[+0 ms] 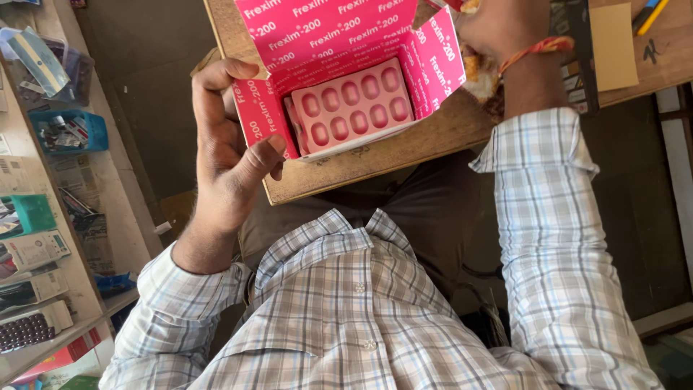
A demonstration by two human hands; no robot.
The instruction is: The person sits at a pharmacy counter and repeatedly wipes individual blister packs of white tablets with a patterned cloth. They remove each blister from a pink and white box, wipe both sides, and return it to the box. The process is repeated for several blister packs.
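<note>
Crowding the shelf (43, 217) at 9 o'clock are small packages; a tan pad (613, 45) lies at 1 o'clock. Your left hand (229, 155) pinches the open pink carton (339, 43) holding blister strips (354, 105); your right hand (505, 32) at 12 o'clock, grip unclear.

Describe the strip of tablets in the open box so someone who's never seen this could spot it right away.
Start at the wooden table above the person's checked shirt. On it sits an open pink carton, steadied by the left hand. Inside lies the blister strip: pink foil with two rows of oval tablets, the only bubbled surface there.
</note>
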